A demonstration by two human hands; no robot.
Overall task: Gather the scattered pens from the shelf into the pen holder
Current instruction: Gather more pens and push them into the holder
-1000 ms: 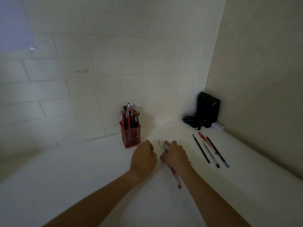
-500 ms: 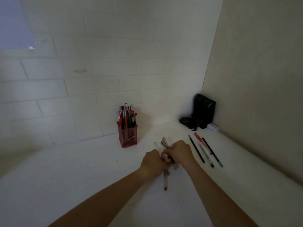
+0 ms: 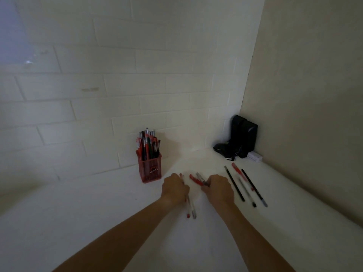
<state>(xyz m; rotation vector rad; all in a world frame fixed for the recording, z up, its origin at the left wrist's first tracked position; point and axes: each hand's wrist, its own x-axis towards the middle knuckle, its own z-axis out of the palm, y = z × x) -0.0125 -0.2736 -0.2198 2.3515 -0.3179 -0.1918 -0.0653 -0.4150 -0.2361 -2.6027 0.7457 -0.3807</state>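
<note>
A red mesh pen holder (image 3: pixel 150 170), full of red and black pens, stands against the tiled back wall. My left hand (image 3: pixel 174 188) is closed around two clear pens (image 3: pixel 190 207) whose tips stick out below the fist. To its right my right hand (image 3: pixel 218 188) grips a red-capped pen and a grey one (image 3: pixel 197 179) that poke out toward the holder. Several more pens (image 3: pixel 244 183), black, red and clear, lie loose on the white shelf (image 3: pixel 98 209) just right of my right hand.
A black box-like object with a cord (image 3: pixel 240 140) and a small white box (image 3: pixel 254 156) sit in the far right corner. A beige side wall (image 3: pixel 314 114) closes off the shelf on the right.
My hands were together over the pens half a second ago. Now they have separated, each holding its own pair of pens. The view has shifted slightly.
</note>
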